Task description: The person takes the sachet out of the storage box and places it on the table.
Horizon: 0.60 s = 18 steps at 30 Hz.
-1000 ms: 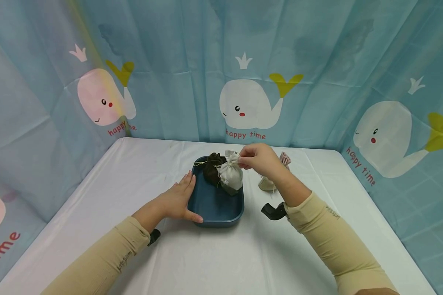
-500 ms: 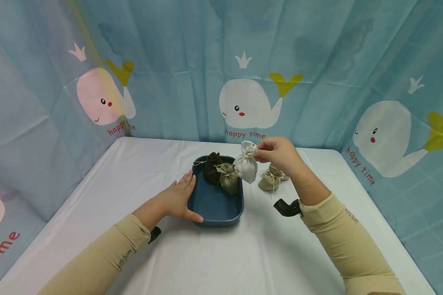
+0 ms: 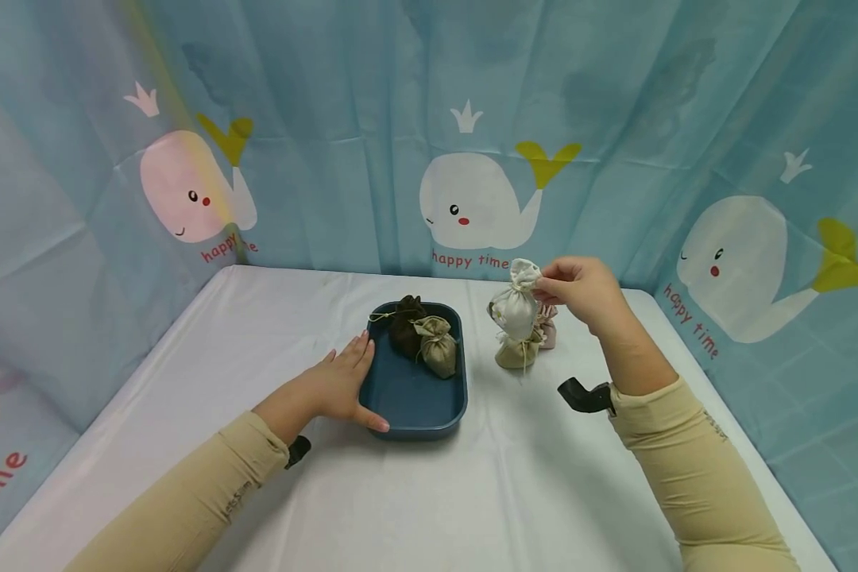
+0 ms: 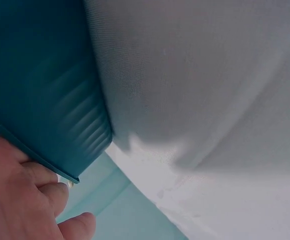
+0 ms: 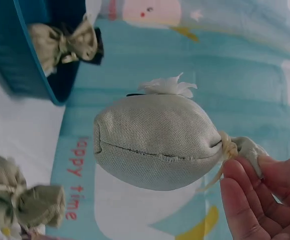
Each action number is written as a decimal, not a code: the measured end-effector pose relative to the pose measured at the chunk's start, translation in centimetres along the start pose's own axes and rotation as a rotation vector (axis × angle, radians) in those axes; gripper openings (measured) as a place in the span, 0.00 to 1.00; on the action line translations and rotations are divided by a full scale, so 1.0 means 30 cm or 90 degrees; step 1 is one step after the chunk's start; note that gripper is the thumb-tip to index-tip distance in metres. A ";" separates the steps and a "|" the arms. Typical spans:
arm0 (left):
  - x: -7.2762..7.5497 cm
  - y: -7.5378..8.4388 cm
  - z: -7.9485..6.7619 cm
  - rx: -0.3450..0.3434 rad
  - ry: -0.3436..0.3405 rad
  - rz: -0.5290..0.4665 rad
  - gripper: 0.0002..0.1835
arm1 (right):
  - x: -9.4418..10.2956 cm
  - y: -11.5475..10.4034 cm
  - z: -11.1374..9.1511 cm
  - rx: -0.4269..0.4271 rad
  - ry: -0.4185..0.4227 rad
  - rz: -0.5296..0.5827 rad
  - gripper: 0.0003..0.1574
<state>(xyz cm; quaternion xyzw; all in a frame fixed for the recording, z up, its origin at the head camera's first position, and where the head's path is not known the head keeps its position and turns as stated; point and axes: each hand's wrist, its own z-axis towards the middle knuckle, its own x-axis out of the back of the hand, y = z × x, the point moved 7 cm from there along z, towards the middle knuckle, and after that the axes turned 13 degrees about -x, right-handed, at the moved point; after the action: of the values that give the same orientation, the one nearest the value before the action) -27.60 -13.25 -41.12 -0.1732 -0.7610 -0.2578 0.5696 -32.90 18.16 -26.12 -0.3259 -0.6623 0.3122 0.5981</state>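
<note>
My right hand (image 3: 582, 290) pinches a white drawstring pouch (image 3: 515, 314) by its gathered neck, holding it up off the table. The right wrist view shows this pouch (image 5: 154, 145) hanging from thumb and fingers, with a white cloth flower on its side. My left hand (image 3: 336, 389) rests against the left side of a dark blue bin (image 3: 415, 434), fingers along the rim and thumb toward the front. Inside the bin, a dark brown pouch (image 3: 403, 338) sits beside an olive-tan pouch (image 3: 439, 355). Below the held pouch stand a beige pouch (image 3: 516, 355) and a pink striped pouch (image 3: 547, 330), both partly hidden.
A white cloth covers the table (image 3: 257, 334). Behind and at the sides hangs a blue curtain (image 3: 343, 159) printed with whales. A black wrist camera mount (image 3: 584, 395) sticks out below the right forearm.
My right hand has lifted the white pouch out of the bin and carried it right, over the beige pouch. The olive-tan pouch in the bin is now uncovered. My left hand stays put.
</note>
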 end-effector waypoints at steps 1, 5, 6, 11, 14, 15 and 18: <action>0.001 0.000 -0.001 0.000 0.000 0.001 0.75 | 0.014 0.005 -0.001 -0.002 0.008 0.003 0.15; 0.001 0.006 -0.001 -0.002 0.003 0.003 0.75 | 0.071 0.029 0.000 -0.013 0.052 0.018 0.15; 0.001 0.008 0.001 -0.003 0.003 0.005 0.75 | 0.084 0.036 0.001 -0.014 0.060 0.024 0.15; 0.001 0.030 0.009 -0.012 0.002 0.012 0.76 | 0.141 0.072 0.002 -0.016 0.093 0.052 0.14; 0.001 0.039 0.012 -0.013 0.001 0.011 0.77 | 0.167 0.091 0.001 -0.014 0.106 0.068 0.15; 0.001 0.041 0.012 -0.012 0.001 0.014 0.77 | 0.174 0.097 0.001 -0.014 0.109 0.073 0.16; 0.002 0.044 0.012 -0.009 0.003 0.013 0.77 | 0.195 0.119 -0.002 -0.018 0.119 0.078 0.17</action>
<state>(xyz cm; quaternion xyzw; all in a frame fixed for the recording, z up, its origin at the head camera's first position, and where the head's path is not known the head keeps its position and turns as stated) -27.16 -11.97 -40.89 -0.1843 -0.7560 -0.2574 0.5730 -33.06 24.98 -25.53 -0.4020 -0.5868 0.3069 0.6323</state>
